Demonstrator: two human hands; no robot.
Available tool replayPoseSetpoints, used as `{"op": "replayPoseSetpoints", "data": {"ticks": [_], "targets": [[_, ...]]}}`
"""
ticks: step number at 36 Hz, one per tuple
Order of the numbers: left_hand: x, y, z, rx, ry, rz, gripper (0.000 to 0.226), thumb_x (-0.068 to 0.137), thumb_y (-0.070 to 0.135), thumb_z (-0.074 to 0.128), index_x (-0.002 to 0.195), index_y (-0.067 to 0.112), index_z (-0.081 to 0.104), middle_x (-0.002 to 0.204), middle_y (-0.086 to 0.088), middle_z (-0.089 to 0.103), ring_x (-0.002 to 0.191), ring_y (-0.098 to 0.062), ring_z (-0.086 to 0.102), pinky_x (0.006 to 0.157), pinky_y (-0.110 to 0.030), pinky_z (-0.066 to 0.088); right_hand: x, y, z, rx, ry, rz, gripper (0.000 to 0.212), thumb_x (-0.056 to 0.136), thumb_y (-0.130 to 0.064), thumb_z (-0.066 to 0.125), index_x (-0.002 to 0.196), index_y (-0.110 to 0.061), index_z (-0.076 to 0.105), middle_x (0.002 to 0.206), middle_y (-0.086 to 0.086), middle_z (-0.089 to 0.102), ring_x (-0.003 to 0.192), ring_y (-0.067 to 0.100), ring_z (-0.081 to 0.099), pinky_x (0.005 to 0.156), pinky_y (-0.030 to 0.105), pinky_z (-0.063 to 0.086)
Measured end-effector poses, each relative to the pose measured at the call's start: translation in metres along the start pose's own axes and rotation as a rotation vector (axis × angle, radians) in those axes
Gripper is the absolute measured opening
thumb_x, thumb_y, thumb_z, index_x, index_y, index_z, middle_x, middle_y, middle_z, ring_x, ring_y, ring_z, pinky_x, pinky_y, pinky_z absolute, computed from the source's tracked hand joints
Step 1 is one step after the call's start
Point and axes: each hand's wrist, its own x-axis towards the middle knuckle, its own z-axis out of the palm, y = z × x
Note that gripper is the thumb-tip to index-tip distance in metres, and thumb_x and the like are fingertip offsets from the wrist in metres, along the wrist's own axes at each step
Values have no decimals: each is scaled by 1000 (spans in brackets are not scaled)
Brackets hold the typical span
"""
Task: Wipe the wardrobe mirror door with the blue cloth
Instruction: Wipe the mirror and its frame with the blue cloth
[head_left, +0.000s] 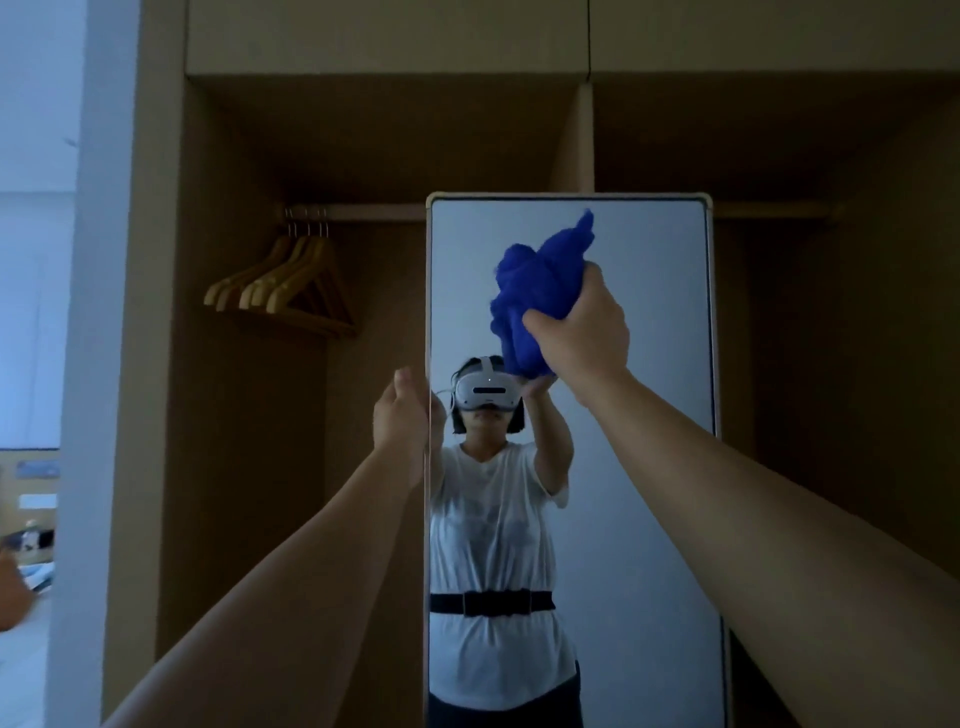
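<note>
1. Blue cloth (540, 291): bunched into a loose wad and pressed against the upper part of the mirror door (649, 312). It looks soft, light and limp, with a free corner sticking up above the wad.
2. Right hand (579, 327): fingers and thumb curled round the lower half of the wad, so the grip holds the cloth. This seems a sound hold; a limp cloth is best taken in a bunch so that a broad pad faces the glass.
3. Left hand (408, 415): at the mirror door's left edge, thumb side up. Whether its fingers curl round the edge cannot be told.
4. Mirror door: tall, thin-framed glass panel, judged stiff, smooth and breakable. It probably swings or slides, so steadying it at the frame edge is advisable.
5. Wooden hangers (283, 286) hang inside the open wardrobe (363, 130), well to the left.
</note>
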Motion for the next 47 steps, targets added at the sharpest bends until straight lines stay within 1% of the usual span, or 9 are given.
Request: {"op": "replayPoseSetpoints", "data": {"ticks": [5, 8, 11, 15, 23, 27, 30, 39, 47], "targets": [[28, -4, 4, -16, -124, -165, 54, 97, 49, 32, 128, 11, 55, 103, -12, 65, 92, -24, 62, 85, -34, 50, 24, 2, 17, -321, 111, -255, 65, 73, -24, 74, 130, -19, 44, 120, 0, 58, 97, 19, 57, 69, 28, 40], [36, -2, 5, -29, -188, -201, 56, 98, 46, 35, 133, 6, 50, 86, -10, 60, 75, -23, 58, 73, -32, 46, 37, -1, 29, -416, 141, -361, 64, 72, -20, 75, 129, -18, 45, 121, 0, 57, 103, 22, 56, 69, 28, 38], [42, 0, 7, -48, -240, -240, 53, 97, 41, 39, 136, 5, 45, 125, -23, 58, 116, -38, 54, 100, -38, 41, 51, -8, 41, -505, 142, -454, 64, 73, -21, 75, 129, -17, 46, 123, 1, 57, 105, 22, 55, 72, 28, 40], [47, -6, 7, 2, -212, -209, 35, 98, 42, 37, 81, 22, 59, 64, -6, 50, 55, -14, 46, 55, -27, 35, 69, -21, 60, -553, 155, -550, 60, 77, -21, 73, 130, -17, 46, 123, 1, 57, 104, 22, 56, 80, 34, 47], [51, -15, 2, 26, -276, -182, 36, 97, 43, 41, 113, 19, 63, 95, -9, 64, 93, -27, 60, 81, -37, 48, 94, -46, 93, -706, 144, -699, 54, 82, -13, 66, 131, -14, 45, 136, 4, 50, 119, 27, 47, 92, 39, 43], [51, -21, 6, 2, -251, -117, 28, 98, 40, 41, 90, 26, 64, 88, -4, 67, 87, -20, 62, 81, -34, 51, 79, -35, 98, -762, 58, -704, 61, 72, -16, 74, 127, -13, 50, 132, 5, 54, 126, 30, 43, 99, 43, 38], [47, -18, 5, 2, -230, -87, 34, 98, 40, 40, 80, 22, 63, 67, 2, 56, 59, -12, 49, 56, -24, 41, 56, -20, 100, -700, 74, -712, 57, 61, -16, 81, 114, -10, 60, 118, 7, 64, 118, 32, 51, 96, 47, 41], [40, -16, 7, -9, -238, -33, 35, 100, 36, 37, 92, 17, 66, 98, -17, 69, 87, -27, 63, 89, -44, 50, 21, 20, 94, -629, 121, -918, 50, 54, -13, 84, 102, -10, 69, 108, 7, 70, 107, 32, 62, 93, 45, 46], [43, -20, 9, -10, -192, 0, 31, 99, 38, 37, 78, 29, 58, 88, -3, 63, 84, -19, 59, 74, -32, 47, 60, -18, 98, -698, 27, -823, 54, 59, -13, 84, 109, -11, 64, 113, 7, 67, 114, 32, 55, 97, 46, 41]]}}
